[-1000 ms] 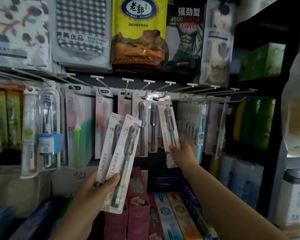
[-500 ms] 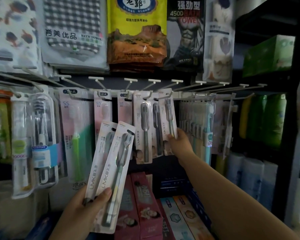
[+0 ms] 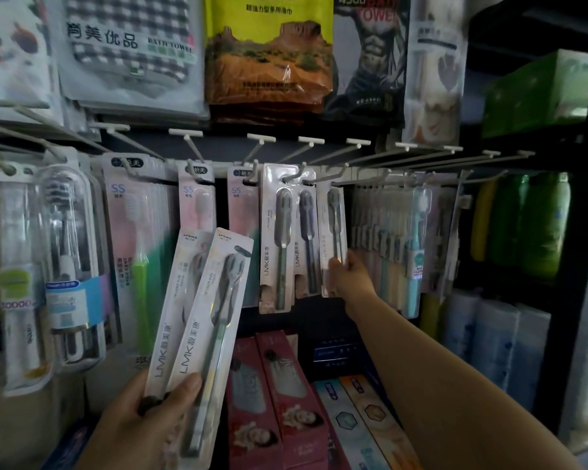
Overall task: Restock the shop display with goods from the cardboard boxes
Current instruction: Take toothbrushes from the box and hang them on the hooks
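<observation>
Left hand (image 3: 157,412) gripping two toothbrush packs (image 3: 201,320), right hand (image 3: 348,278) seemingly pinching half-hidden hanging pack (image 3: 331,232).

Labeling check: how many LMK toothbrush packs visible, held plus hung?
5. Two fanned in the left hand. Two hanging on pegs. One gripped by the right hand. More may hang hidden behind.

Shop; toothbrush packs (image 3: 275,239) on display hooks (image 3: 296,174)
</observation>
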